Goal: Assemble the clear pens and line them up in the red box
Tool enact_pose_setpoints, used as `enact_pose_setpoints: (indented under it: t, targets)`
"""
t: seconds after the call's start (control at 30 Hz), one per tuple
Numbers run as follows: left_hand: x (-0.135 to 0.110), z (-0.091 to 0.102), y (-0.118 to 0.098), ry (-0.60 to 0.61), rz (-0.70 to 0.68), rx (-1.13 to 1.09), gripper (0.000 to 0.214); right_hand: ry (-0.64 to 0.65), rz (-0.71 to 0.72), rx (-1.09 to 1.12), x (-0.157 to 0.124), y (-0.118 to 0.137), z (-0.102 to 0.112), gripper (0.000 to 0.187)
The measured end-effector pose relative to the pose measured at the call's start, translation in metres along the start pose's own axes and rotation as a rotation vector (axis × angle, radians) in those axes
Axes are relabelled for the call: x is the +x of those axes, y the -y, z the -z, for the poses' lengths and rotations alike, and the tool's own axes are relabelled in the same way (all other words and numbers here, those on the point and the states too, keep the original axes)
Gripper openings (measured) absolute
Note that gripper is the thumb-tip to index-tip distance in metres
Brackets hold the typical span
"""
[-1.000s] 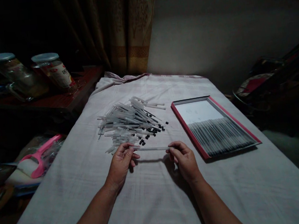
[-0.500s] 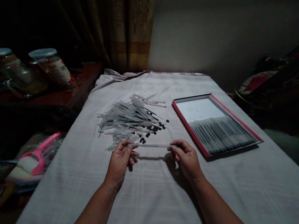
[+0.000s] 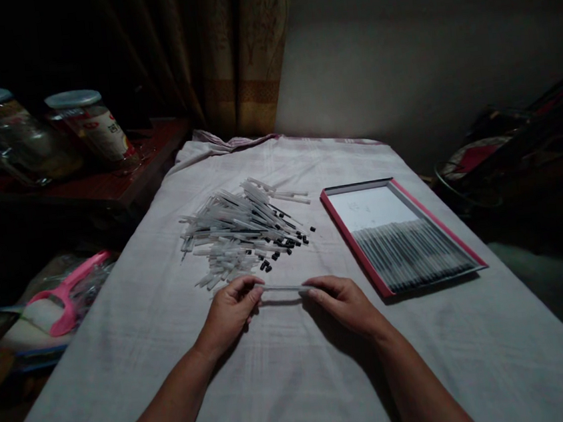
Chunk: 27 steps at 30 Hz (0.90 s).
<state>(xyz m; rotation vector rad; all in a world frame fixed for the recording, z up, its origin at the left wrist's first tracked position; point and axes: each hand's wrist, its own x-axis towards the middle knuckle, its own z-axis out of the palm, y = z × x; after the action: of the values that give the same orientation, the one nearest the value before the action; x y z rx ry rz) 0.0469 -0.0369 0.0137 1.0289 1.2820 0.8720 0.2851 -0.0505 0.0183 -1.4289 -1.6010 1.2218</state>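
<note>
A clear pen barrel (image 3: 284,288) is stretched level between my two hands, just above the cloth. My left hand (image 3: 234,310) pinches its left end between thumb and fingers, while my right hand (image 3: 344,302) grips the right end; both tips are hidden by the fingers. Beyond the left hand lies a loose pile of clear pen barrels and refills (image 3: 232,223), with several small black pen plugs (image 3: 289,242) along its right side. To the right of my hands, a shallow red-edged box (image 3: 356,247) holds a row of pens (image 3: 412,258) side by side.
A pale checked cloth (image 3: 278,372) covers the table. At left, a dark red side table (image 3: 122,177) carries a lidded jar (image 3: 107,132) and a glass mug. Below it lies a pink handled object (image 3: 66,297). A curtain (image 3: 249,53) and wall stand behind.
My hands have come closer together along the pen barrel, the right one moving left, and both sit slightly nearer to me. The view has shifted a little.
</note>
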Motion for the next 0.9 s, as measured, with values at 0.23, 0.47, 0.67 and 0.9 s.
enact_pose_setpoints:
  t: [0.23, 0.47, 0.67, 0.9]
  targets:
    - [0.002, 0.001, 0.0, 0.07, 0.083, 0.077, 0.041, 0.124, 0.142, -0.356, 0.0, 0.01, 0.003, 0.028]
    - [0.0, 0.0, -0.005, 0.048, 0.103, 0.043, 0.035, 0.132, 0.226, -0.378, 0.004, 0.002, -0.004, 0.029]
    - [0.003, -0.001, -0.001, -0.001, 0.103, -0.001, 0.037, 0.076, 0.291, -0.393, 0.005, -0.003, -0.012, 0.027]
    - [0.003, 0.0, -0.004, -0.02, 0.084, -0.013, 0.041, 0.0, 0.324, -0.422, 0.003, -0.005, -0.021, 0.027]
